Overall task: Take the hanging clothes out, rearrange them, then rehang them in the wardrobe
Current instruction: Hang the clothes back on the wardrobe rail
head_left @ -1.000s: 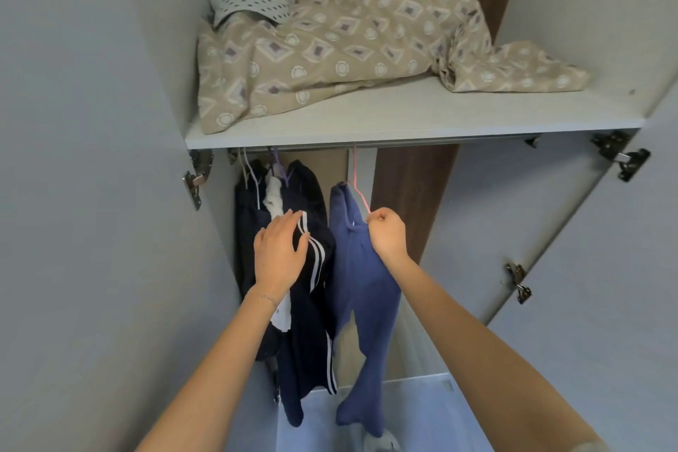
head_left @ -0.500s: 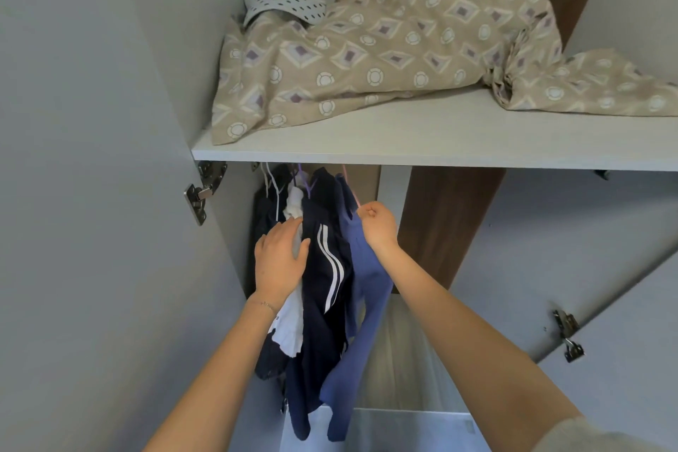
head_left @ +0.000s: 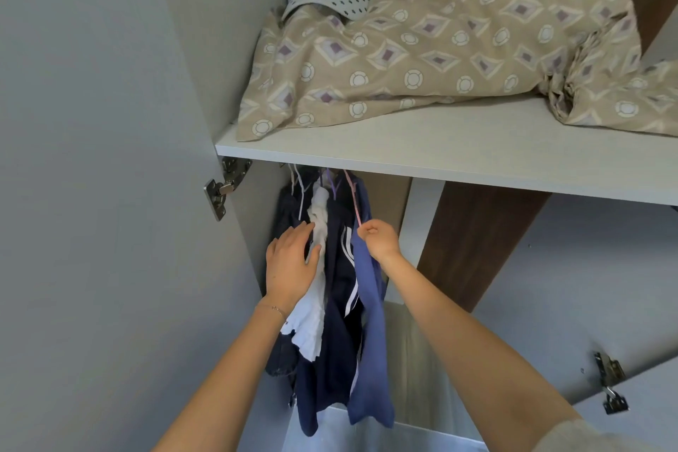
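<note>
Two hands work under the shelf point(head_left: 422, 154): the left hand point(head_left: 290, 264) lies spread flat on the white garment point(head_left: 312, 323), at nine o'clock from the right hand point(head_left: 378, 238), which pinches the pink hanger point(head_left: 354, 200) (blue garment point(head_left: 370, 349) hanging below).

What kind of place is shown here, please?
Most likely a home wardrobe: clothes on hangers under a shelf, a door hinge, and a patterned bedding cloth stored above.
</note>
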